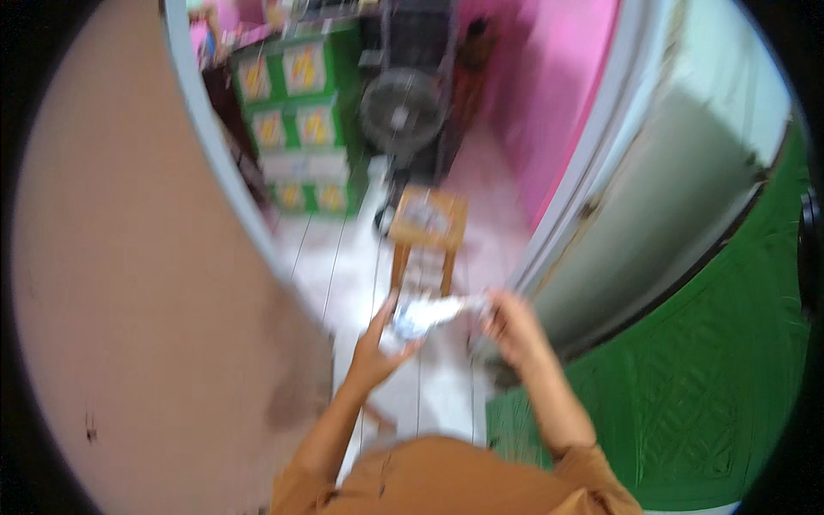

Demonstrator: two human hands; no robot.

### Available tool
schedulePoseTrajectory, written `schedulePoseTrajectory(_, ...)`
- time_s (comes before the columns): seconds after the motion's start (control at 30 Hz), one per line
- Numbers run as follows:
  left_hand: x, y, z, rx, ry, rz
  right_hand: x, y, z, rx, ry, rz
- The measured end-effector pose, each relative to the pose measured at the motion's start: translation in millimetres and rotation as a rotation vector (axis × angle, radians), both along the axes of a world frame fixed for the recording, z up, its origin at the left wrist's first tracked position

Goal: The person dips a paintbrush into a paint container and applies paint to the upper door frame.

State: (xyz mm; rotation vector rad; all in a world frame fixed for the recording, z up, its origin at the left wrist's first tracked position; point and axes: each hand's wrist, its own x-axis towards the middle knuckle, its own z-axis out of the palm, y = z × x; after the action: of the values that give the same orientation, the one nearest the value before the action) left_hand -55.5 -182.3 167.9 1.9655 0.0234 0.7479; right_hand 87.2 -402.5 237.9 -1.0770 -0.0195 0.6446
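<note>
My left hand (376,350) grips the wide end of a shiny, crinkled, whitish plastic packet (422,316) held out in front of my body. My right hand (511,326) has its fingers closed on the packet's narrower right end. What is inside is too blurred and glossy to tell. Just beyond my hands stands a wooden stool (396,232) with a pale, blurred item (427,213) on top.
A doorway frame (580,221) opens onto white tiles (318,249), stacked green cartons (295,120), a standing fan (402,112) and a pink wall (549,86). A blurred person-like shape (472,56) stands behind. Beige panel (146,300) left; green panel (687,378) right.
</note>
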Motion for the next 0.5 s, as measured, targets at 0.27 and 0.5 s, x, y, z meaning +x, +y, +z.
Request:
schedulePoseTrajectory(0.27, 20, 49, -4, -0.147, -0.031, -0.010, 39, 45, -11, 0.196, -0.049, 0.219)
schedulePoseTrajectory(0.5, 15, 108, -2, -0.166, 0.021, 0.059, 68, 115, 53, 0.362, -0.156, 0.286)
